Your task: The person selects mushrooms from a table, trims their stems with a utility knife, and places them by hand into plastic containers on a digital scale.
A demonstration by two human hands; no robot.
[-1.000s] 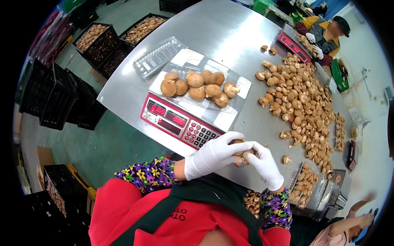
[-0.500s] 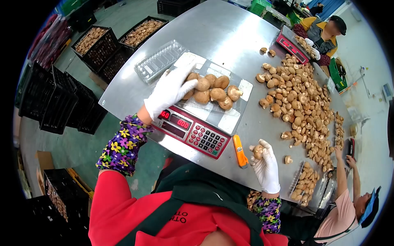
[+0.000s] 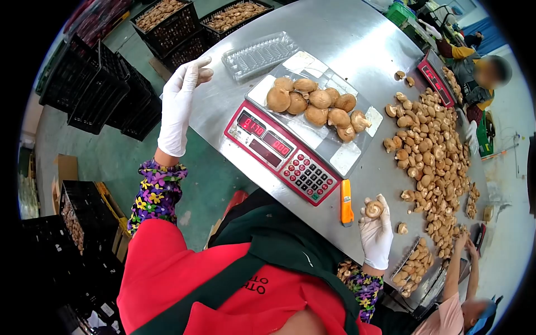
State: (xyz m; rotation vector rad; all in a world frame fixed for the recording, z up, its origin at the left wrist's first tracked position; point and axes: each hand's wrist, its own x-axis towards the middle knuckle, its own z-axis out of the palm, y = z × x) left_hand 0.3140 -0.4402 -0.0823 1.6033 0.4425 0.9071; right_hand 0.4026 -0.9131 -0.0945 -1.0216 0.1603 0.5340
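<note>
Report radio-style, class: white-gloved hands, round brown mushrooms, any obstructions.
Left hand raised, empty, near ribbed clear plastic tray. Right hand holding one mushroom. More mushrooms on red digital scale. Long orange plastic tool between scale and right hand, possibly obstructing.

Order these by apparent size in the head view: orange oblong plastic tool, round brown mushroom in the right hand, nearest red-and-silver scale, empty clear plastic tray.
Red-and-silver scale
Clear plastic tray
Orange tool
Brown mushroom in the right hand
</note>
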